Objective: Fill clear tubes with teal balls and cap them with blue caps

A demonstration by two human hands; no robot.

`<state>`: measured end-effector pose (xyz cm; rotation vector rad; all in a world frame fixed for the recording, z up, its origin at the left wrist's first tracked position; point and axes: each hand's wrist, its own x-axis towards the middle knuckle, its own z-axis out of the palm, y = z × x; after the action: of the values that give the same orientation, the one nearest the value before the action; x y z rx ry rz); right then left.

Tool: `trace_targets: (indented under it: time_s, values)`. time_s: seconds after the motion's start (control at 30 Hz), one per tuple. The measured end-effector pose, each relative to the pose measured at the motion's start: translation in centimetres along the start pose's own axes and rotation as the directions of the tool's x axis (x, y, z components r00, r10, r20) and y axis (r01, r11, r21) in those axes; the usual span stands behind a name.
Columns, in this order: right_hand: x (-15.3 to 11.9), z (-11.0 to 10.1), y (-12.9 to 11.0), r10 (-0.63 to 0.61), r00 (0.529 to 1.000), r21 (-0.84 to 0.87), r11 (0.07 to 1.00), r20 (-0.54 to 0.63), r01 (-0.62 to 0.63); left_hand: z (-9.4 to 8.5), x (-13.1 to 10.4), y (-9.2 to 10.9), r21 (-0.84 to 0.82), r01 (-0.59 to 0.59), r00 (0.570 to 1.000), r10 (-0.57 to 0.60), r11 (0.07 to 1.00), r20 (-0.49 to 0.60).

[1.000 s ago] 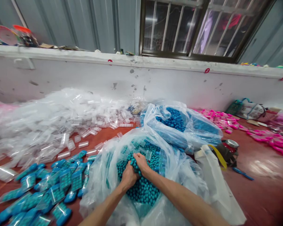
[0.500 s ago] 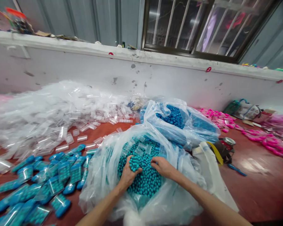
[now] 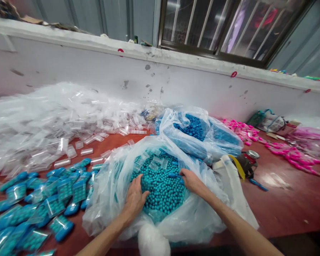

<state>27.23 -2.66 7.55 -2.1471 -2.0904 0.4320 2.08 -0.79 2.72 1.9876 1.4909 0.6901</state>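
Observation:
A large clear plastic bag (image 3: 109, 199) lies open, full of small teal beads (image 3: 162, 192). At the left side of its mouth is my left hand (image 3: 136, 195), fingers apart, with nothing seen in it. My right hand (image 3: 190, 180), at the right side of the bag's mouth, pinches a small blue piece (image 3: 174, 175) over the beads. A few clear sleeves (image 3: 154, 163) rest on top of the beads. Filled teal packets with blue ends (image 3: 65, 188) lie in a pile to the left.
Behind stands a bag of darker blue pieces (image 3: 193, 126). A big heap of clear sleeves (image 3: 42, 124) covers the back left. On the right are pink pieces (image 3: 290, 153), a jar (image 3: 252, 155), a blue tool (image 3: 258, 185) and a white cloth-like sheet (image 3: 234, 188).
My left hand has let go of its clump of beads and moved left, opening. My right hand has shifted slightly right and up, and a blue piece now shows at its fingertips.

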Motion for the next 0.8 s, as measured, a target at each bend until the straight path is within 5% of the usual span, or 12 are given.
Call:
trace_targets:
  time_s: [0.27,0.43,0.6,0.67,0.8]
  values:
    - [1.8,0.5,-3.1,-0.033,0.997,-0.358,0.932,0.070,0.056,-0.4,-0.3,0.9,0.014,0.069,0.997,-0.069,0.998,0.027]
    - [2.1,1.0,-4.6,-0.128,0.986,-0.352,0.922,0.107,0.158,0.2,-0.7,1.3,-0.015,0.030,0.998,-0.029,0.999,0.050]
    - [0.8,1.3,-4.9,-0.403,0.904,-0.172,0.890,0.141,0.423,0.5,-0.8,1.0,-0.026,-0.037,0.992,0.040,0.999,0.121]
    - [0.7,0.8,-4.6,-0.324,0.944,-0.078,0.941,0.064,0.329,0.2,-0.9,1.0,-0.040,-0.028,0.993,0.033,0.999,0.117]
    - [1.6,-0.4,-5.4,0.039,0.999,-0.057,0.998,-0.002,-0.039,-0.7,-1.3,1.4,-0.105,-0.002,0.996,0.012,0.994,0.091]
